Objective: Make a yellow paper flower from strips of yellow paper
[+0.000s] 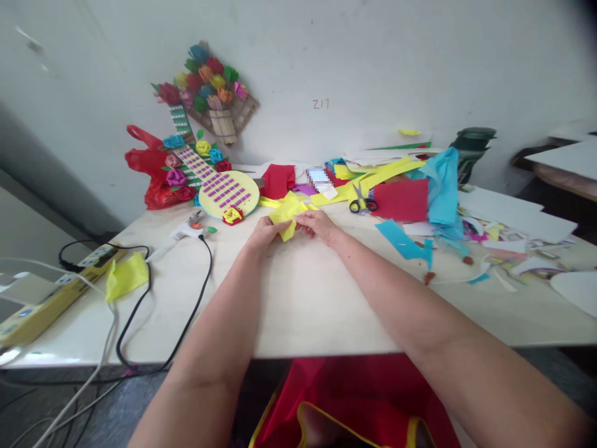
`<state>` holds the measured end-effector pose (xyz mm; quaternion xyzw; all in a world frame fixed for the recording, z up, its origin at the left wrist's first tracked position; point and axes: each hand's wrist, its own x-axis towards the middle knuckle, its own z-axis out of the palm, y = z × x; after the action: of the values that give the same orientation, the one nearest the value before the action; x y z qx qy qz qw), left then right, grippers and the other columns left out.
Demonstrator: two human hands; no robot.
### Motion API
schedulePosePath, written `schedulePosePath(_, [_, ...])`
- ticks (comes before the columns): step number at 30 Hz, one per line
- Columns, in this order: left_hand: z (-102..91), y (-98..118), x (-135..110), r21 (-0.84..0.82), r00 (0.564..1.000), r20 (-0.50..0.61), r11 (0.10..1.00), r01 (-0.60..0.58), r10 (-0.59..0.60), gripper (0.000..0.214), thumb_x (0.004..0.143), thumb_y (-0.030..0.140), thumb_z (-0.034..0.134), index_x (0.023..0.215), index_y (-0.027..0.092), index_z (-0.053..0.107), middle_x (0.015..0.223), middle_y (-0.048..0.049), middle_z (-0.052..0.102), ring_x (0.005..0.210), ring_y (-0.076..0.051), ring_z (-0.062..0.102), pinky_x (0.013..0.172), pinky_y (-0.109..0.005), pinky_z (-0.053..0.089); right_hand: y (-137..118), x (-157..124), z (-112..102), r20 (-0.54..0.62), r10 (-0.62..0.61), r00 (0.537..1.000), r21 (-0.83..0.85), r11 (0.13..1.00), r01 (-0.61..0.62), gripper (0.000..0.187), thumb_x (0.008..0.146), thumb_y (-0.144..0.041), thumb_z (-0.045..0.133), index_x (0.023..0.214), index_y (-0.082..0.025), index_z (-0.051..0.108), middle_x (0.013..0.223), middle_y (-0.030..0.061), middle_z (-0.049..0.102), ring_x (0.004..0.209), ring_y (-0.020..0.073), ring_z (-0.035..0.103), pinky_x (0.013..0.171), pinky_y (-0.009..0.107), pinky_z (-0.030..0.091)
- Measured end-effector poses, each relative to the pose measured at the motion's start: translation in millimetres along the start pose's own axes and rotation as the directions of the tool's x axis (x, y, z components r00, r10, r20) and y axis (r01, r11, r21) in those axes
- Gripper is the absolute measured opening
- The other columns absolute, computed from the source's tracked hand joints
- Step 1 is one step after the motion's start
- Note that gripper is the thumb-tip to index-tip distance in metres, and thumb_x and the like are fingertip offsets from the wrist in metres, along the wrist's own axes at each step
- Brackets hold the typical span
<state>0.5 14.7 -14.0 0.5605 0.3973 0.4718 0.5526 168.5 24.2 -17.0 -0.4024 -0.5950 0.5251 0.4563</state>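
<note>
Both my hands meet over the middle of the white table point(303, 298) and pinch a folded piece of yellow paper point(284, 213). My left hand point(265, 233) grips its lower left part with closed fingers. My right hand point(318, 223) holds its right edge between thumb and fingers. A long yellow paper strip point(373, 177) runs from the folded piece toward the back right. Scissors with yellow and black handles point(361, 200) lie just right of my right hand.
A paper guitar craft point(219, 186) with paper roses leans at the back left beside a red plastic bag point(152, 168). Red point(402, 200) and blue point(441, 183) sheets and scraps lie at right. A glue gun point(189, 229), black cable point(186, 317) and yellow power strip point(51, 295) sit left.
</note>
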Motion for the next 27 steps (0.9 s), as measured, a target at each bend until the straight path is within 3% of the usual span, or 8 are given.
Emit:
schedulePosePath(4, [2.5,0.0,-1.3,-0.005,0.998,0.063,1.000,0.016,-0.016,0.044,0.053,0.030,0.076,0.091,0.009,0.066,0.083,-0.0103,0.068,0.072,-0.019,0.061,0.061,-0.027,0.045,2.2,0.7,1.5,-0.043,-0.037,0.998,-0.016,0.999,0.036,0.030,0.060,-0.040,0.069,0.055,-0.014,0.054,0.051,-0.0018,0.057,0.039,0.0030,0.037,0.036,0.017,0.028])
schedulePosePath(8, [1.0,-1.6,0.4,0.028,0.998,0.054,0.999,0.018,-0.019,0.041,0.052,0.030,0.076,0.087,0.008,0.068,0.080,-0.0098,0.067,0.069,-0.018,0.060,0.061,-0.026,0.044,2.5,1.6,2.6,-0.096,-0.065,0.993,-0.003,0.998,0.065,0.031,0.059,-0.040,0.069,0.053,-0.014,0.054,0.047,-0.0027,0.053,0.040,0.0033,0.036,0.037,0.017,0.029])
schedulePosePath(15, [0.6,0.4,0.1,-0.012,0.999,0.039,1.000,-0.017,0.017,0.039,0.055,0.030,0.074,0.088,0.010,0.067,0.073,-0.0070,0.066,0.063,-0.015,0.058,0.056,-0.025,0.042,-1.7,-0.5,2.1,-0.069,0.005,0.998,0.085,0.996,0.001,0.028,0.063,-0.038,0.068,0.058,-0.013,0.056,0.058,0.0018,0.061,0.043,0.0042,0.042,0.035,0.015,0.030])
schedulePosePath(21, [-2.8,0.4,-0.8,0.028,0.993,0.117,1.000,0.009,-0.013,0.037,0.056,0.028,0.073,0.087,0.010,0.065,0.067,-0.0065,0.065,0.058,-0.015,0.058,0.053,-0.025,0.043,0.0,1.6,-0.4,-0.123,0.034,0.992,0.136,0.991,-0.017,0.025,0.066,-0.034,0.067,0.060,-0.014,0.054,0.051,0.0006,0.059,0.039,0.0051,0.043,0.034,0.017,0.031])
schedulePosePath(27, [-0.2,-1.1,0.5,-0.017,0.998,0.057,1.000,0.006,-0.005,0.041,0.055,0.028,0.074,0.090,0.011,0.062,0.071,-0.0052,0.065,0.061,-0.015,0.060,0.058,-0.027,0.047,0.7,2.7,3.1,-0.158,0.014,0.987,0.132,0.991,0.007,0.026,0.064,-0.034,0.070,0.060,-0.014,0.054,0.050,0.0004,0.060,0.037,0.0040,0.042,0.036,0.016,0.035])
